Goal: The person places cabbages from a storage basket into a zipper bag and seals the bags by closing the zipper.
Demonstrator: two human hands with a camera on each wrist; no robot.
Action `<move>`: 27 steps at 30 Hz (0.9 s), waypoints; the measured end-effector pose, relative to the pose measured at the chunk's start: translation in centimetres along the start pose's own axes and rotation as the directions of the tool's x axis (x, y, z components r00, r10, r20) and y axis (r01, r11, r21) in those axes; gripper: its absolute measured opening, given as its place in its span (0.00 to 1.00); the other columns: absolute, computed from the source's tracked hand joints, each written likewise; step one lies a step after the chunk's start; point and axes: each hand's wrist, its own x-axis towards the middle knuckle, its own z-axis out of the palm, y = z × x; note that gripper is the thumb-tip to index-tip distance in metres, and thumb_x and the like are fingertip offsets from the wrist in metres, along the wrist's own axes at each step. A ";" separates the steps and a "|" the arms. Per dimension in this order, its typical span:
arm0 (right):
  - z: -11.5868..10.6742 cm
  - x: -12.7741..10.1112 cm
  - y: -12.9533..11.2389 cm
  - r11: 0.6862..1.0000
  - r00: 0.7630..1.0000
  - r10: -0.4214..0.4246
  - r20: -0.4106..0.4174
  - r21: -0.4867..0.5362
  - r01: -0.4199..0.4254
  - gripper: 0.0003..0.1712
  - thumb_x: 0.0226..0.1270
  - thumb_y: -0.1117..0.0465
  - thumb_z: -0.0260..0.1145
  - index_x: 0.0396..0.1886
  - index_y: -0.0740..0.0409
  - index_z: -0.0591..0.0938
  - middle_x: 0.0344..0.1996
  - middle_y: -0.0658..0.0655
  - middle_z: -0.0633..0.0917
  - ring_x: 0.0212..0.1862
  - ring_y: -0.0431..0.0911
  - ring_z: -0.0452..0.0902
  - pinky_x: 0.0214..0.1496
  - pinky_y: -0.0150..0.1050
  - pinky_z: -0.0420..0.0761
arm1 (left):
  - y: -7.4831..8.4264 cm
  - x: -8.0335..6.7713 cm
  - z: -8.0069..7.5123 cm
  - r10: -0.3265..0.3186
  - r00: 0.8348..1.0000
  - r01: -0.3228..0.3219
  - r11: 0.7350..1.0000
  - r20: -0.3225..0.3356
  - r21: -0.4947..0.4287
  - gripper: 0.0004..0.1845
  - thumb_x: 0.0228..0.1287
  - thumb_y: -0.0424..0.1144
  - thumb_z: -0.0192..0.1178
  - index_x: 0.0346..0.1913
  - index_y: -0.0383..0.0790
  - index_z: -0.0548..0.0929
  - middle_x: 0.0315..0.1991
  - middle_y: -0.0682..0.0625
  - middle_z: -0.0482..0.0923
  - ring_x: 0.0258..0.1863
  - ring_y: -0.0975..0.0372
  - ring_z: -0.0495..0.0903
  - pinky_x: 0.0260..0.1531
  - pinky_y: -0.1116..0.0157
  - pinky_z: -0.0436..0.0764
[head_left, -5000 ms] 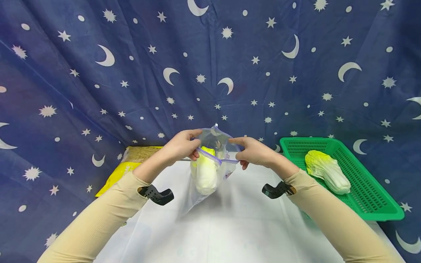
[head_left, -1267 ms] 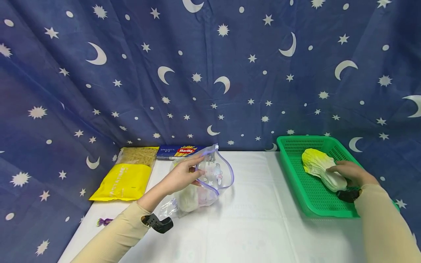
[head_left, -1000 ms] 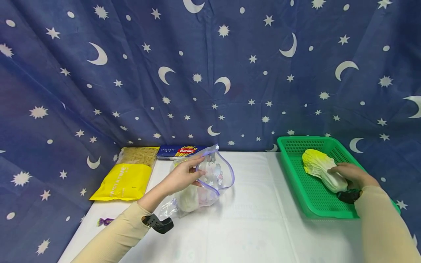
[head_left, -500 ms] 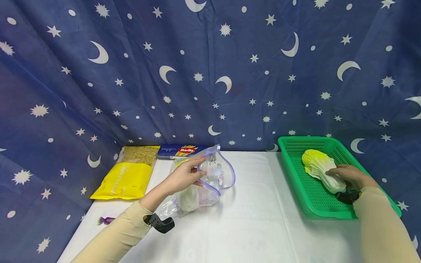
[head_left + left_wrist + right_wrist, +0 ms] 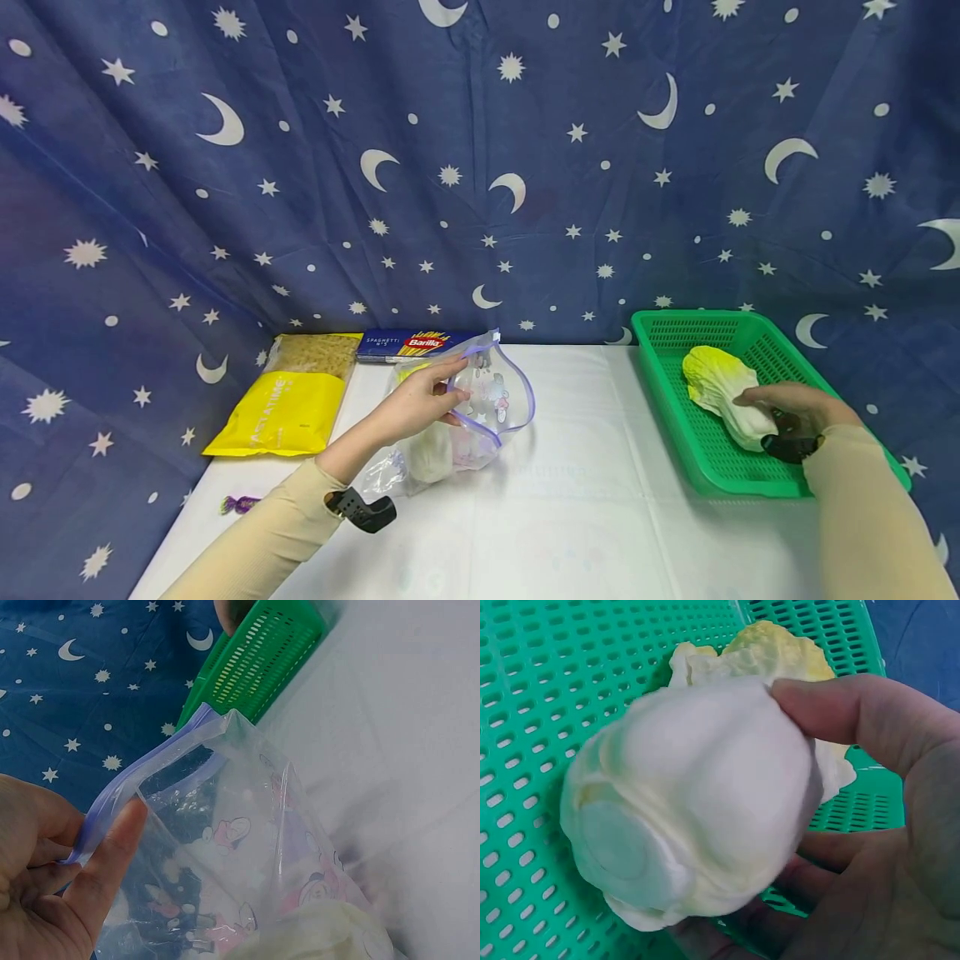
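My left hand (image 5: 422, 400) pinches the purple-edged rim of a clear zip bag (image 5: 495, 392), keeping its mouth spread. Inside the bag lies a napa cabbage (image 5: 429, 454), its pale base showing through the printed plastic. In the left wrist view, thumb and fingers (image 5: 112, 862) sit on either side of the purple zip strip. Over the green basket (image 5: 720, 483), my right hand (image 5: 798, 406) grips a second napa cabbage (image 5: 723, 392) by its white stem end. The right wrist view has the thumb on top of that cabbage (image 5: 697, 787) and the fingers curled beneath.
A yellow pasta bag (image 5: 296, 408) lies at the back left, beside a blue Barilla spaghetti box (image 5: 408, 343). A purple wrapped candy (image 5: 240, 504) is near the left forearm. Behind the white table (image 5: 570, 517) hangs a blue star-and-moon curtain (image 5: 480, 167).
Since five seconds ago, the bag has come down to the table and my right hand has gone from its rim to the basket. Lately the second cabbage has shifted slightly toward me in my grip.
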 end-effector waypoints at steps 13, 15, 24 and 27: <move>1.3 -0.5 0.0 0.960 0.998 0.062 -0.003 0.272 -0.059 0.25 0.71 0.45 0.67 0.21 0.52 0.68 0.28 0.55 0.65 0.46 0.55 0.66 0.48 0.45 0.72 | 0.1 0.0 0.1 -0.001 1.000 0.001 1.000 -0.004 -0.002 0.33 0.72 0.30 0.61 0.77 0.35 0.65 0.78 0.43 0.59 0.31 0.57 0.79 0.40 0.49 0.88; 1.3 -0.4 0.0 0.958 0.998 0.067 0.011 0.279 -0.068 0.28 0.71 0.45 0.67 0.44 0.70 0.79 0.43 0.71 0.74 0.57 0.65 0.67 0.57 0.52 0.75 | 0.1 0.0 0.1 0.000 1.000 0.000 1.000 -0.003 -0.003 0.33 0.72 0.30 0.61 0.77 0.35 0.65 0.78 0.43 0.59 0.31 0.57 0.79 0.40 0.49 0.88; 1.3 -0.1 -0.4 0.958 0.996 0.090 0.018 0.272 -0.092 0.72 0.70 0.41 0.67 0.73 0.75 0.21 0.73 0.84 0.31 0.73 0.80 0.36 0.73 0.70 0.57 | 0.2 0.0 0.1 -0.014 1.000 0.014 1.000 0.002 -0.001 0.33 0.72 0.30 0.61 0.77 0.35 0.65 0.79 0.44 0.58 0.32 0.57 0.80 0.41 0.48 0.88; 1.3 0.0 -0.5 0.959 0.996 0.085 0.012 0.271 -0.085 0.72 0.70 0.43 0.68 0.73 0.75 0.20 0.73 0.84 0.30 0.74 0.80 0.35 0.74 0.69 0.55 | 0.2 0.0 0.0 -0.012 1.000 0.012 1.000 0.000 0.000 0.33 0.72 0.30 0.61 0.77 0.34 0.65 0.79 0.44 0.58 0.32 0.56 0.79 0.40 0.48 0.88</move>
